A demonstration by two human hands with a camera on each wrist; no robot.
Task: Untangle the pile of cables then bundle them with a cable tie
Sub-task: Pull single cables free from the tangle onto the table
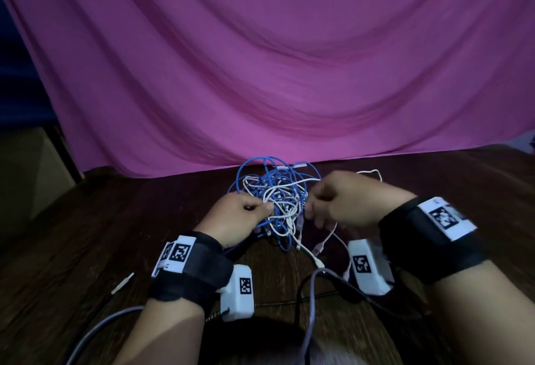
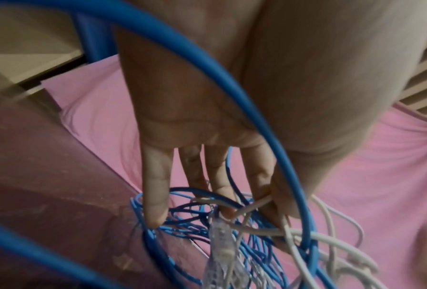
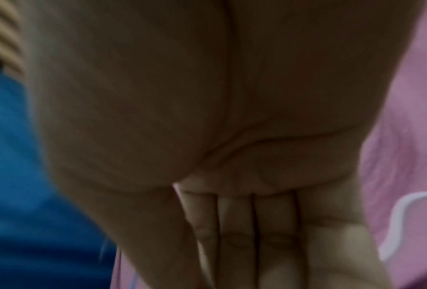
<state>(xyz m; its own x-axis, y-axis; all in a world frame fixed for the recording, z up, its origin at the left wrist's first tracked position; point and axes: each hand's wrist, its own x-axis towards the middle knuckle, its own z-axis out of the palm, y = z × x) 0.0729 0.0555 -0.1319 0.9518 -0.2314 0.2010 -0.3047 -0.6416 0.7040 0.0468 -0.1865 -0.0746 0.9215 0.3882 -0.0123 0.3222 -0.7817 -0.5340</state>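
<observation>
A tangled pile of blue and white cables [image 1: 278, 196] lies on the dark wooden table [image 1: 86, 248], just in front of me. My left hand [image 1: 267, 207] is at the pile's left side. In the left wrist view this hand [image 2: 269, 201] pinches a white cable [image 2: 257, 202] between thumb and forefinger, with its other fingers reaching into the blue loops. A thick blue loop [image 2: 207, 64] crosses the palm, and a clear plug [image 2: 220, 240] hangs below. My right hand [image 1: 310, 206] curls its fingers into the pile's right edge. The right wrist view is blurred and shows its fingers [image 3: 234, 224] held together.
A pink cloth [image 1: 260, 60] hangs behind the pile and reaches the table. Loose plug ends [image 1: 317, 251] trail toward me. A white-tipped dark lead [image 1: 124, 282] lies at the left. Grey and black camera leads [image 1: 311, 306] cross the near table between my forearms.
</observation>
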